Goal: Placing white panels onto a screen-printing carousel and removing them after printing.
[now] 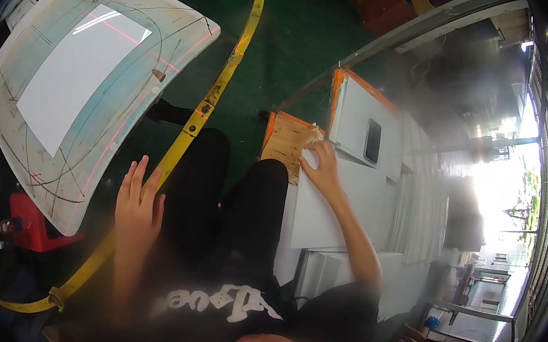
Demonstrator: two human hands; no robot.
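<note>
My right hand (322, 171) pinches the near left corner of a large white sheet (344, 202), which lies on a stack of similar sheets at my right. Fingers stretched out and nothing in them, my left hand (140, 204) hovers beside a yellow metal bar (183, 141). Left of that bar stands a pale, curved, worn form (126, 112) covered in dark drawn lines. A smaller glossy white sheet (73, 76) rests on it, and thin red light lines cross the surface.
A dark phone (372, 141) lies on white sheets inside an orange-edged wooden frame (336, 104). Near it is a bare wooden board (288, 139). Under the form sits a red clamp-like part (37, 229). The floor (302, 34) is dark green. Bright windows fill the far right.
</note>
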